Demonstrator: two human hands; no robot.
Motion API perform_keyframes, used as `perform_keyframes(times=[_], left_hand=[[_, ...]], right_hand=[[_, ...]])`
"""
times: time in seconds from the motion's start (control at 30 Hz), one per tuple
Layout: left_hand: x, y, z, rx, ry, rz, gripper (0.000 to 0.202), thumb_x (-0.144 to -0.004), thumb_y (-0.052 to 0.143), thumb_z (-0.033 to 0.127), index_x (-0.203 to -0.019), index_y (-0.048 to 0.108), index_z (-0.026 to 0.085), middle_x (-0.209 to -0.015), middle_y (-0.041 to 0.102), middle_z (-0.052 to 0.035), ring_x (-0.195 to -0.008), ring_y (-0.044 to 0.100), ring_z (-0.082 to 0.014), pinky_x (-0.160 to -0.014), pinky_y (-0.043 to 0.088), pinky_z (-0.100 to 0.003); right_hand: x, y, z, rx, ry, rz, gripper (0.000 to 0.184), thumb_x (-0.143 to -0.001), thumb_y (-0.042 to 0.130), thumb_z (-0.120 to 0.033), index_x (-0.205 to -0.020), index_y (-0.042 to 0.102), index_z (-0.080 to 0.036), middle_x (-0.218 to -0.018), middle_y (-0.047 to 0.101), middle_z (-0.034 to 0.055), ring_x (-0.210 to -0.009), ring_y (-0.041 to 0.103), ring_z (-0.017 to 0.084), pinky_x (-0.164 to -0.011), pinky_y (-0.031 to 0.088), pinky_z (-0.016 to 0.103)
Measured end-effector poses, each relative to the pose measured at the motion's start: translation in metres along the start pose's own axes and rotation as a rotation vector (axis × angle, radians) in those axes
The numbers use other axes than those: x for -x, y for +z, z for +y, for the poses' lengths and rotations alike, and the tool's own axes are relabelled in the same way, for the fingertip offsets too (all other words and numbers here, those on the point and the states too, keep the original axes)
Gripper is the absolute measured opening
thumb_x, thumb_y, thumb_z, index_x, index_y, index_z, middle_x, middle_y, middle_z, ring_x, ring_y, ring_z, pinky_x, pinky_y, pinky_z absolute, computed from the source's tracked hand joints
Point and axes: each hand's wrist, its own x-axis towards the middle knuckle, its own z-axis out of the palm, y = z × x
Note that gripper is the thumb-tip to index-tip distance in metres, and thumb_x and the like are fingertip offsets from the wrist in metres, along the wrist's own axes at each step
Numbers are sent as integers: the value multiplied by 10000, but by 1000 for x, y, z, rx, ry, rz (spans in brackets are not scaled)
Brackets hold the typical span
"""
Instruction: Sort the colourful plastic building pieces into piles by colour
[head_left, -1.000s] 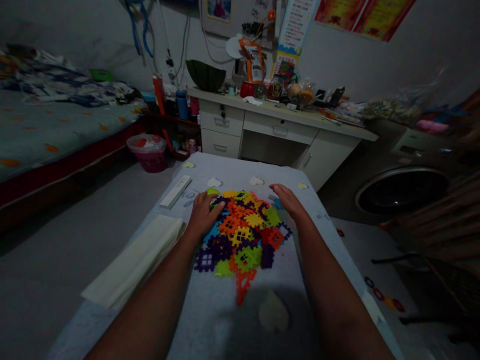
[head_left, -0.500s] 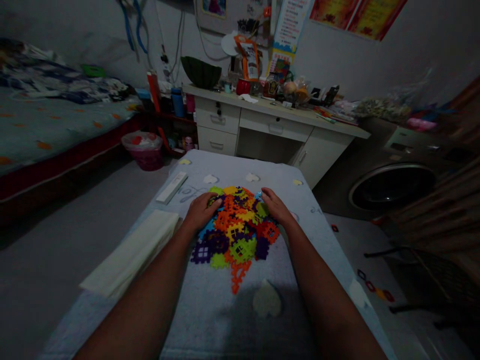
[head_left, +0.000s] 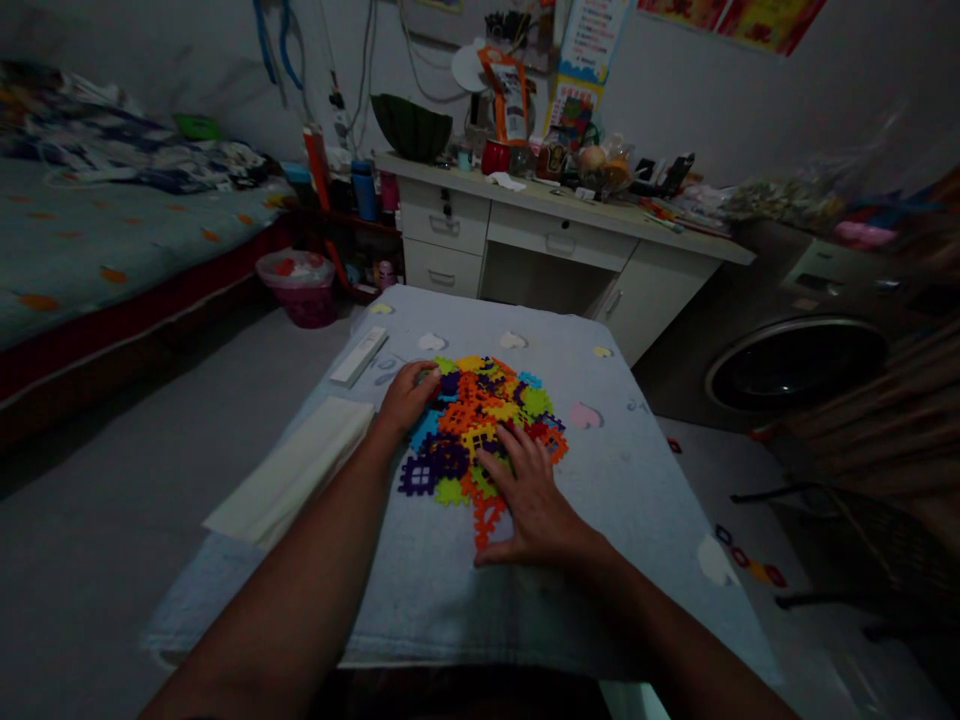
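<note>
No words, brands or numbers can be read. Lettering too small and dim to make out stands on the orange pouch [head_left: 510, 98], on the blue-and-white wall poster [head_left: 590, 42] right of the pouch, and on the dark jar [head_left: 553, 158] just below and right of it; grey script on the tablecloth [head_left: 652, 480], below the pouch, is likewise illegible

The left forearm [head_left: 319, 560] and right forearm [head_left: 664, 603] are bare, tapering toward the wrists [head_left: 385, 440].
</note>
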Motion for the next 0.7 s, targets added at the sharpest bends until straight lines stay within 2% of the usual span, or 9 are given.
perform_keyframes(times=[0.1,0.27,0.53,0.7], left_hand=[[1,0,-1,16,-26,-19,433,-837,522,539,-1068,667,203,-1139,683,-84,-1095,618,-256,-1030,460,-436],[2,2,-3,86,-71,-54,460,-826,554,545,-1099,665,191,-1071,701,-73,-1012,643,-242,-925,517,-387],[2,-2,3,111,-45,-48,433,-820,567,534,-1054,677,186,-1081,705,-55,-1026,628,-246,-982,468,-393],[1,-2,1,159,-67,-31,421,-817,567,530,-1037,674,188,-1019,706,-42,-980,633,-234,-938,481,-371]], right_hand=[[-8,10,-2,35,3,-5,1090,-620,682,-796,-1536,321,-329,-1647,118,133,-1490,65,445,-1151,39,696],[-32,9,6,70,36,50,1009,-666,678,-763,-1516,365,-319,-1639,154,130,-1488,99,426,-1171,34,654],[-82,10,20,178,108,156,931,-704,706,-686,-1481,415,-265,-1639,126,159,-1487,115,400,-1156,65,648],[-86,4,6,187,138,217,872,-718,750,-576,-1464,432,-258,-1625,179,154,-1481,125,404,-1149,44,666]])
